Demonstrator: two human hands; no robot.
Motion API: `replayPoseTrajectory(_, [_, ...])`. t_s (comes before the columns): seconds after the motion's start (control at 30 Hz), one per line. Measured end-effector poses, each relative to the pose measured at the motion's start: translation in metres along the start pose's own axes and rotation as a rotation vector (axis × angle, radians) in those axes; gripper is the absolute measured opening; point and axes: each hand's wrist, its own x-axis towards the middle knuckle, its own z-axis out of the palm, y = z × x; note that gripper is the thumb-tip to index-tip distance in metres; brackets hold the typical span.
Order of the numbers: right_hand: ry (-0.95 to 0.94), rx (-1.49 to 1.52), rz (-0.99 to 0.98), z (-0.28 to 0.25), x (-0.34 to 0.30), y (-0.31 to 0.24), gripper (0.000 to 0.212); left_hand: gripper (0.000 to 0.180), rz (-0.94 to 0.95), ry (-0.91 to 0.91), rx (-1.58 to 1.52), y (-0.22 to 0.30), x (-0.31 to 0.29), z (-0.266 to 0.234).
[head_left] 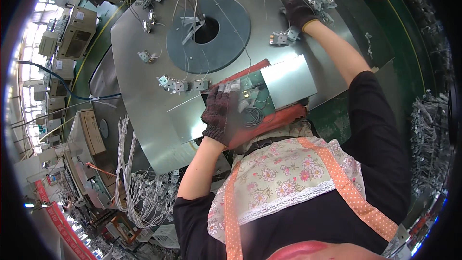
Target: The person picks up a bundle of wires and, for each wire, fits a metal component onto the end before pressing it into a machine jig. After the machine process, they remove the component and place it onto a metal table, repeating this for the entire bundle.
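My left hand [221,113], in a dark knit glove with whitish fingertips, lies over a green board [267,94] at the table's near edge. Its fingers are stretched out and the thumb stands apart, beside a small metal part with brass-coloured pieces [248,94]. A coil of thin grey cable [253,116] lies by that hand. My right hand [297,11], also in a dark glove, is at the far right, beside a heap of metal parts with wires [321,1]. Its fingers look bent inward; what they hold, if anything, is hidden. Small metal parts [284,37] lie just below it.
Shiny metal plates [288,82] flank the board's middle, with red cloth [274,120] along its near side. A grey ring [231,19] with wires at its hub is set on the metal table [139,86]. Metal blocks [178,85] sit left; bundled cables [127,178] hang lower left.
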Motion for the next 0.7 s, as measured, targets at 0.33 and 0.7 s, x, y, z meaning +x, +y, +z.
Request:
replayPoseTrajectory(0.33, [-0.51, 0.272, -0.6, -0.131, -0.08, -0.022, 0.011, 0.058, -0.012, 0.013, -0.038, 0.001, -0.001, -0.004])
replayPoseTrajectory(0.7, [0.028, 1.421, 0.124, -0.182, -0.188, -0.056, 0.035, 0.056, -0.01, 0.002, -0.02, 0.002, 0.001, -0.004])
